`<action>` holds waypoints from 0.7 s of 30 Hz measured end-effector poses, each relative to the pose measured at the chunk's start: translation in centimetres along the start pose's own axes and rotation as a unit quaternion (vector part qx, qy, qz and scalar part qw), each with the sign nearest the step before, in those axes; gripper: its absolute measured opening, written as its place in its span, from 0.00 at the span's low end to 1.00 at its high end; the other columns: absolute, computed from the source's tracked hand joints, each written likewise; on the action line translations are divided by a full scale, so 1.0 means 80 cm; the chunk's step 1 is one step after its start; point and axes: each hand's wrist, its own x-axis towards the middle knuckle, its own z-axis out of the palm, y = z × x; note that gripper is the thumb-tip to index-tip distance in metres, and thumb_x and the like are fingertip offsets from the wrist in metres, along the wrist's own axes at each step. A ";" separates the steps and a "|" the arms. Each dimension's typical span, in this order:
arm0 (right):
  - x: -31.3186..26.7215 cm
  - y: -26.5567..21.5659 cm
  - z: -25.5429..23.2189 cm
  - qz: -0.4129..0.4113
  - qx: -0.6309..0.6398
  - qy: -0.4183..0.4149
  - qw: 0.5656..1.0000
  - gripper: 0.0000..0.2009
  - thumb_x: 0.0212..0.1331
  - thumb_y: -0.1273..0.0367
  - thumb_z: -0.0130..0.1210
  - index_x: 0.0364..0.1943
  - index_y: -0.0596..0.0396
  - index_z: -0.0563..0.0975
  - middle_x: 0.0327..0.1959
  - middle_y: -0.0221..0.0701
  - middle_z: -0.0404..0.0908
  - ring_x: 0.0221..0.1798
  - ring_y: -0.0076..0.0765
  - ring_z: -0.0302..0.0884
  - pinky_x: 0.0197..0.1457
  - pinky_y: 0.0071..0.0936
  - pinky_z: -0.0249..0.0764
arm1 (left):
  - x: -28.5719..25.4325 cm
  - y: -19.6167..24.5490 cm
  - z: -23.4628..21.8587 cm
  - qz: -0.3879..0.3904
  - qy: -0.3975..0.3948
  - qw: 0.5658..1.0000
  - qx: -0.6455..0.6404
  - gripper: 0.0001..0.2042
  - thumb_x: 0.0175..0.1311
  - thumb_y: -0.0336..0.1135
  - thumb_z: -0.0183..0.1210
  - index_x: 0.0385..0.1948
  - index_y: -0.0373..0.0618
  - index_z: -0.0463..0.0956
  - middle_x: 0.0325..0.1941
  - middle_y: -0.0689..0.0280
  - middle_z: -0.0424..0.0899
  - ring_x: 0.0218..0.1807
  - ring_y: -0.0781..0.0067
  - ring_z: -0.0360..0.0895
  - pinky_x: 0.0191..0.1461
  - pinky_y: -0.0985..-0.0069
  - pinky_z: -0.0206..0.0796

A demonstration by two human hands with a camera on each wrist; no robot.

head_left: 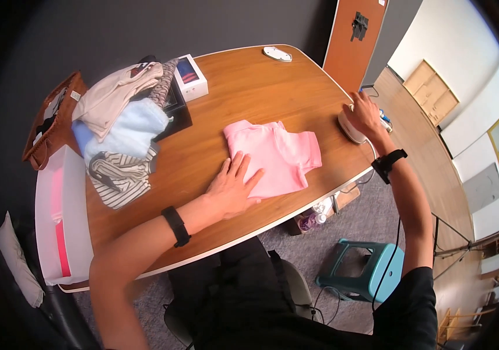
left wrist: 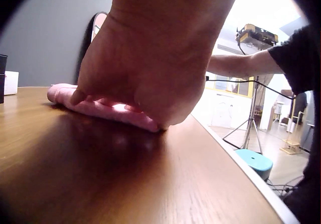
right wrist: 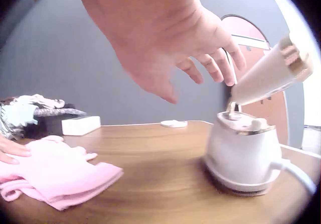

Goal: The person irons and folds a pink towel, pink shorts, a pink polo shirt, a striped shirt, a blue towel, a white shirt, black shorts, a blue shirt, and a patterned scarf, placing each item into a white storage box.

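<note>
A pink folded garment [head_left: 284, 156] lies on the wooden table. My left hand [head_left: 231, 189] rests on its left part with the fingers spread; the left wrist view shows that hand [left wrist: 145, 68] low over the garment's rolled-looking edge [left wrist: 100, 108]. At the table's right edge stands a white appliance [right wrist: 243, 153] with a tilted handle part [right wrist: 268, 76] and a cord. Beside that handle my right hand [right wrist: 170, 48] hangs with spread fingers, a gap showing between them and it. In the head view my right hand [head_left: 364, 116] partly covers the appliance [head_left: 351, 129].
Piled clothes [head_left: 124, 125] lie at the table's left, beside a brown basket [head_left: 57, 122], a translucent bin [head_left: 74, 204], a black box [head_left: 179, 114] and a white box [head_left: 193, 81]. A small white object [head_left: 277, 54] lies at the far edge. A teal stool [head_left: 372, 268] stands below.
</note>
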 end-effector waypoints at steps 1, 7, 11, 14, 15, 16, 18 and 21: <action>0.000 0.018 0.001 0.030 -0.026 -0.027 0.999 0.26 0.64 0.56 0.60 0.62 0.54 0.74 0.60 0.47 0.78 0.65 0.54 0.75 0.64 0.55 0.73 | -0.004 0.005 -0.005 -0.010 -0.021 0.999 0.043 0.39 0.73 0.61 0.52 0.78 0.42 0.58 0.80 0.37 0.54 0.82 0.32 0.46 0.84 0.44 0.37; 0.006 0.068 -0.004 0.082 -0.021 -0.187 0.979 0.27 0.48 0.49 0.72 0.43 0.56 0.82 0.39 0.46 0.87 0.46 0.57 0.86 0.49 0.50 0.80 | -0.005 0.080 -0.034 0.006 -0.118 0.993 0.028 0.40 0.70 0.59 0.57 0.74 0.36 0.61 0.81 0.43 0.57 0.81 0.41 0.52 0.83 0.42 0.40; -0.015 0.001 -0.062 0.021 0.013 -0.133 0.991 0.26 0.47 0.52 0.73 0.44 0.56 0.83 0.39 0.45 0.89 0.45 0.55 0.88 0.48 0.49 0.80 | 0.014 0.073 -0.019 -0.026 -0.102 0.994 -0.022 0.43 0.68 0.62 0.57 0.77 0.41 0.58 0.83 0.46 0.51 0.83 0.37 0.46 0.79 0.33 0.40; -0.029 -0.069 -0.121 -0.050 0.060 -0.145 0.986 0.24 0.48 0.52 0.71 0.41 0.58 0.84 0.31 0.44 0.88 0.39 0.55 0.88 0.44 0.47 0.80 | 0.020 0.063 -0.013 -0.019 -0.083 0.995 -0.049 0.44 0.69 0.65 0.53 0.80 0.47 0.55 0.85 0.48 0.46 0.84 0.31 0.39 0.77 0.26 0.36; -0.034 -0.092 -0.137 -0.060 0.071 -0.161 0.983 0.24 0.48 0.52 0.72 0.41 0.58 0.85 0.31 0.44 0.87 0.39 0.55 0.87 0.44 0.46 0.80 | 0.024 0.061 0.011 -0.011 -0.062 0.996 -0.060 0.46 0.68 0.70 0.50 0.81 0.50 0.51 0.87 0.51 0.41 0.84 0.29 0.34 0.77 0.22 0.30; -0.037 -0.116 -0.153 -0.070 0.084 -0.174 0.979 0.24 0.48 0.51 0.72 0.40 0.57 0.85 0.31 0.44 0.87 0.38 0.54 0.87 0.44 0.46 0.80 | 0.020 0.063 0.009 -0.013 -0.066 0.996 -0.060 0.47 0.67 0.71 0.50 0.81 0.50 0.50 0.87 0.51 0.41 0.84 0.29 0.33 0.77 0.22 0.29; -0.038 -0.143 -0.155 -0.109 0.096 -0.188 0.971 0.25 0.49 0.49 0.72 0.41 0.56 0.85 0.34 0.44 0.88 0.39 0.54 0.87 0.44 0.46 0.80 | 0.018 0.070 0.000 -0.016 -0.073 0.996 -0.058 0.49 0.66 0.73 0.50 0.82 0.50 0.49 0.87 0.52 0.41 0.84 0.29 0.33 0.78 0.23 0.27; -0.045 -0.182 -0.146 -0.159 0.099 -0.190 0.964 0.25 0.52 0.49 0.70 0.45 0.54 0.84 0.35 0.44 0.88 0.42 0.54 0.87 0.47 0.47 0.80 | 0.010 0.081 -0.001 0.009 -0.085 0.996 -0.017 0.55 0.60 0.78 0.52 0.82 0.51 0.46 0.87 0.52 0.39 0.85 0.30 0.32 0.78 0.22 0.26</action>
